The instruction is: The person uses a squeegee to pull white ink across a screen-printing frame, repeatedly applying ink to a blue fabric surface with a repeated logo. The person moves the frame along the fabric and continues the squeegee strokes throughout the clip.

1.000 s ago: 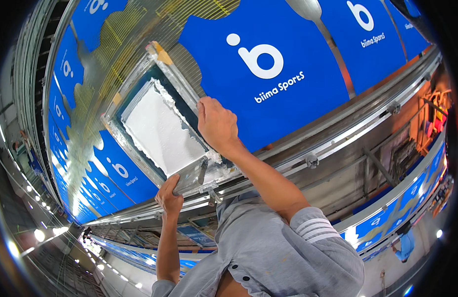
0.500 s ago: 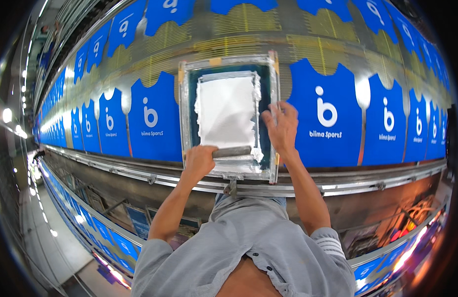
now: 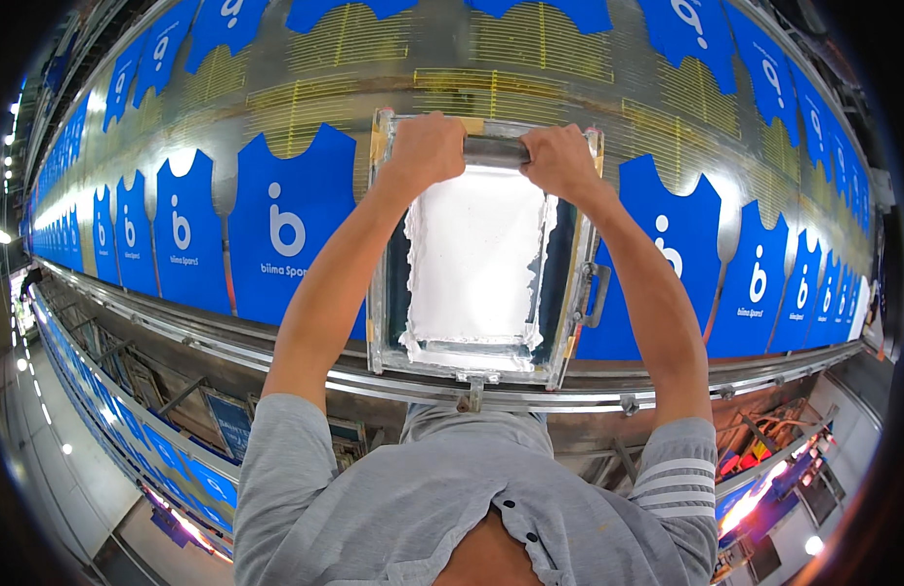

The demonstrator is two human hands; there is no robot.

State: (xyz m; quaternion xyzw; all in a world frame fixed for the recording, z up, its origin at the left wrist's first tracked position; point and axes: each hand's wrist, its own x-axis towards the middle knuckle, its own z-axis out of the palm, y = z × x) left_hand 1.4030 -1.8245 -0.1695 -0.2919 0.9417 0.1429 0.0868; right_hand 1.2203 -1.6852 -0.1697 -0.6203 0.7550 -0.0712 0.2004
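Observation:
A screen printing frame (image 3: 377,293) lies flat on the long table, its mesh thickly coated with white ink (image 3: 474,259). At the frame's far end a grey squeegee (image 3: 497,150) lies crosswise, gripped at both ends. My left hand (image 3: 429,148) is closed around its left end, and my right hand (image 3: 561,161) is closed around its right end. Both arms are stretched far forward over the frame. The squeegee's lower edge is hidden from this angle. On the frame's right side is a metal handle (image 3: 596,295) that neither hand touches.
Blue shirt panels (image 3: 252,210) with white printed marks line the table on both sides. More panels (image 3: 686,34) lie upside down along the far side. A metal rail (image 3: 306,372) runs along the near edge, with a bracket (image 3: 474,391) at the frame.
The squeegee has moved from the near left of the screen to its far end. My right hand has left the frame's right side and now grips the squeegee too.

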